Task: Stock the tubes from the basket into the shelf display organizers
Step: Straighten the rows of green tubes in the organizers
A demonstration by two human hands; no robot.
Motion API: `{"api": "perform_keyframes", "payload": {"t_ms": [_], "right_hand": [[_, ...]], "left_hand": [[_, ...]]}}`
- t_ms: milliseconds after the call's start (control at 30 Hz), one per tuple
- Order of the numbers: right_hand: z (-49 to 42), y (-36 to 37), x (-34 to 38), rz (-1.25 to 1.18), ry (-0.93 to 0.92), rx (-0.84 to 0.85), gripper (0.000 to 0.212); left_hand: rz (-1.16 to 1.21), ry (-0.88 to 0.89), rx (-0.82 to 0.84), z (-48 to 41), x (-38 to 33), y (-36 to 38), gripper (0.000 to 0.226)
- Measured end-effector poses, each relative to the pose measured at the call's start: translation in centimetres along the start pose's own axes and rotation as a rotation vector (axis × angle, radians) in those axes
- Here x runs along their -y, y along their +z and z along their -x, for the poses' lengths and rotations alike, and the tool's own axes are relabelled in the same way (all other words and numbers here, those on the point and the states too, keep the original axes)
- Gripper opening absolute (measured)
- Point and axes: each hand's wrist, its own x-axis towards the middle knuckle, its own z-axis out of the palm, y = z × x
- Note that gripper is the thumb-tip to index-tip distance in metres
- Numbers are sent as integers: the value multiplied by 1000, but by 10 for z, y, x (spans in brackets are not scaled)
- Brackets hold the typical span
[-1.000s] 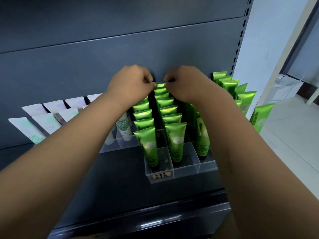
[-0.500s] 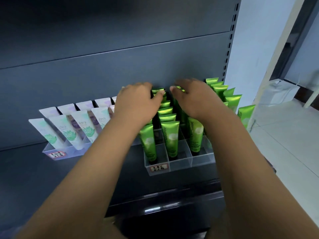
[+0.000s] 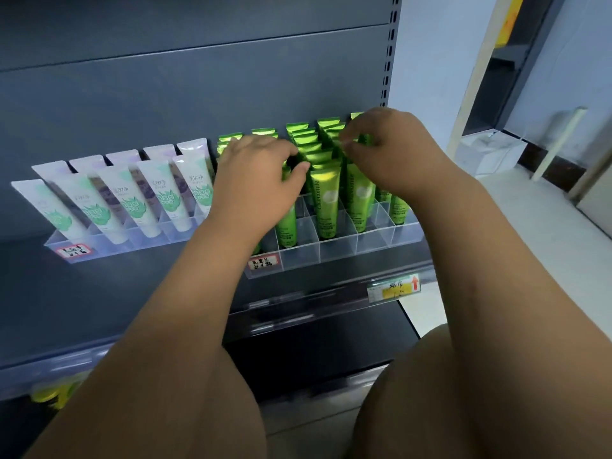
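Note:
Several green tubes (image 3: 326,200) stand in rows in a clear compartment organizer (image 3: 337,251) on the dark shelf. My left hand (image 3: 261,180) rests with relaxed fingers on the tube tops in the left rows. My right hand (image 3: 390,150) has its fingers curled, and its fingertips pinch the crimped top of a green tube (image 3: 356,193) in the right rows. Several front compartments of the organizer hold nothing. The basket is out of view.
A second clear organizer (image 3: 99,250) to the left holds several white tubes (image 3: 165,193). A yellow price tag (image 3: 394,288) sits on the shelf's front rail. The shelf upright (image 3: 390,44) ends the shelf on the right, with a white box (image 3: 490,154) on the floor beyond.
The view has shifted, so the white tubes now show in full. Both hands have drawn back from the rear rows toward the middle rows and moved apart.

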Motion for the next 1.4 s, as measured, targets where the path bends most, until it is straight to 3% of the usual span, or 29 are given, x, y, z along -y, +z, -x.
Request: {"api": "perform_keyframes", "payload": {"t_ms": [267,600,1100,1400], "right_hand": [[9,17,5,36,-109,91,22],[2,27,0,63,-84,26,29],[1,30,-5,55,-79,34,30],[-9,22,-11,32,18,-10,23]], "left_hand": [[-46,52,-16,1,-10,5,23],[-24,26,19,-2,-15,16,4],[4,-36,3,-2,-17,19,8],[84,-128,-16,-27,-13,13,13]]}}
